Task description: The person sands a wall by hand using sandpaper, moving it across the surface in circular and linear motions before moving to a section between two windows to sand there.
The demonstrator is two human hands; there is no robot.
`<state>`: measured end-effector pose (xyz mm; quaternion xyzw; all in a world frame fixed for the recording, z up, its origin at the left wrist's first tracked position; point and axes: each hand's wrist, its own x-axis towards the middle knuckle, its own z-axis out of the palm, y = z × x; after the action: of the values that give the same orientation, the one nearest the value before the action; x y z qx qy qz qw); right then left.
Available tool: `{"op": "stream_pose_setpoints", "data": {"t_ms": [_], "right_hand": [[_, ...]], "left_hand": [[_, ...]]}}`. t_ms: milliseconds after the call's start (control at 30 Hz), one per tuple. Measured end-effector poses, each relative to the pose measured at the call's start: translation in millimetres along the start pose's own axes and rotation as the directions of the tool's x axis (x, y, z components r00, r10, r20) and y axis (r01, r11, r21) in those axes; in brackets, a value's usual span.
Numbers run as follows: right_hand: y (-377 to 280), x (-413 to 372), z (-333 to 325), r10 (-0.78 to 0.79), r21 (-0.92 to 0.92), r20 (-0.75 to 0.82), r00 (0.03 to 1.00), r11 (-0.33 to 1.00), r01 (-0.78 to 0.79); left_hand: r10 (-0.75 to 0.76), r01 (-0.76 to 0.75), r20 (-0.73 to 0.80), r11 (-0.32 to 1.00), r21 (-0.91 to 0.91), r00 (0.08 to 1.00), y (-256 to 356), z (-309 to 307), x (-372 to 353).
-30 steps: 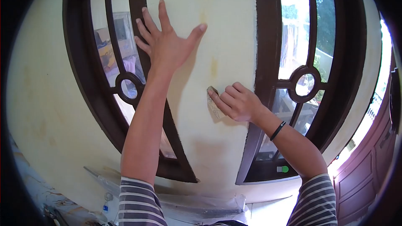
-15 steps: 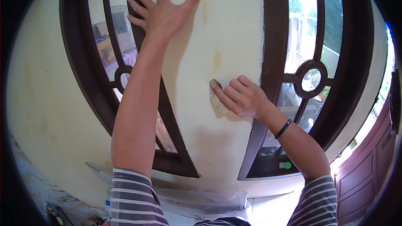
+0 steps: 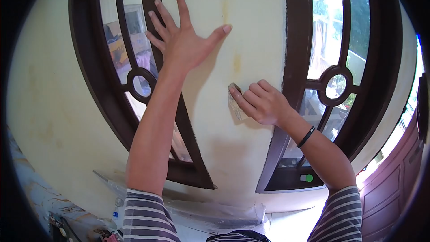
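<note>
Fingers spread wide, my left hand (image 3: pixel 183 47) rests against the cream wall (image 3: pixel 210 112) and overlaps the dark edge of the left window frame (image 3: pixel 150 0). Nothing is in it. Lower and to the right, my right hand (image 3: pixel 262 103) pinches a small folded piece of sandpaper (image 3: pixel 234 106) with printed marks on its back. The sandpaper lies against the wall between the two windows, with its right part hidden by my fingers. Yellowish stains (image 3: pixel 237 62) show on the wall just above it.
The right window frame (image 3: pixel 295 40) stands close to my right hand. A green-tipped latch (image 3: pixel 308 178) sits at its bottom. Below are a plastic-covered ledge (image 3: pixel 215 213), a bottle (image 3: pixel 116 213) and assorted items at lower left. A brown panelled door (image 3: pixel 389 192) is at the right.
My left hand has moved down the wall and slightly right, still spread. My right hand with the sandpaper is nearly in the same place. The view has shifted slightly.
</note>
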<state>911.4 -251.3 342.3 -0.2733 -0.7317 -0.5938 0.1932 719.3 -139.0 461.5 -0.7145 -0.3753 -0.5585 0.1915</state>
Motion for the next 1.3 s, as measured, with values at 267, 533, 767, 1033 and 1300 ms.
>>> {"op": "stream_pose_setpoints", "data": {"t_ms": [267,533,767,1033,1300], "right_hand": [[-2,-1,-1,0.013,0.000,0.011,1.000,1.000,-0.013],[-2,-1,0,0.005,0.008,0.027,1.000,1.000,-0.006],[-3,-2,-2,0.015,0.021,0.029,0.999,1.000,-0.016],[-2,-1,-2,0.020,0.016,0.025,0.999,1.000,-0.021],[-2,0,-2,0.011,0.008,0.027,1.000,1.000,-0.011]], "left_hand": [[-0.002,-0.006,-0.116,0.998,-0.065,0.993,6,2,14],[-0.033,0.022,-0.190,0.998,-0.063,0.981,9,1,58],[-0.031,0.015,-0.136,0.993,-0.114,0.990,9,-1,37],[-0.019,-0.002,-0.190,0.994,-0.114,0.982,16,3,6],[-0.073,0.043,-0.204,0.988,-0.145,0.976,26,15,11]]}}
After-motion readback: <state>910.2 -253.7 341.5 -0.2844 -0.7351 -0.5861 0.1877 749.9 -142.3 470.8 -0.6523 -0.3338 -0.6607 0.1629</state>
